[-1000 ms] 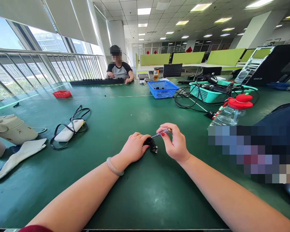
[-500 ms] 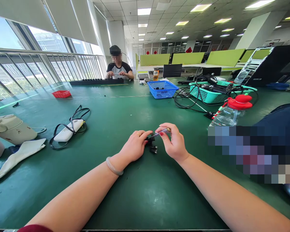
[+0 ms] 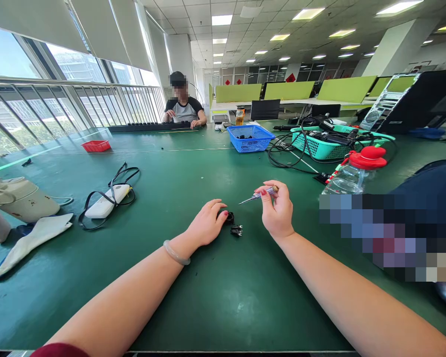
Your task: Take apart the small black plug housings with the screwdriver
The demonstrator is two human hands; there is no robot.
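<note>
My right hand [image 3: 277,210] is closed around a small screwdriver [image 3: 268,192] with a clear handle, held above the table with its thin shaft pointing left. My left hand [image 3: 208,220] rests on the green table, fingers stretched out, the thumb at the edge of a small black plastic part [image 3: 229,217]. Whether the thumb presses on that part or only lies beside it, I cannot tell. Just in front of it, nearer to me, lies a second small black piece [image 3: 236,230] with metal prongs.
A blue basket [image 3: 250,144] holds small black parts. Cables spill from a teal basket [image 3: 319,148] beside a red-lidded bottle [image 3: 359,173]. Leftward are a white device with a strap [image 3: 106,202], a red tray [image 3: 95,146] and a cream bag [image 3: 20,198]. A person [image 3: 184,106] sits across the table.
My right hand has drawn the screwdriver back to the right, away from the black part. My left fingers have loosened and straightened. The person opposite has lowered one hand to the table.
</note>
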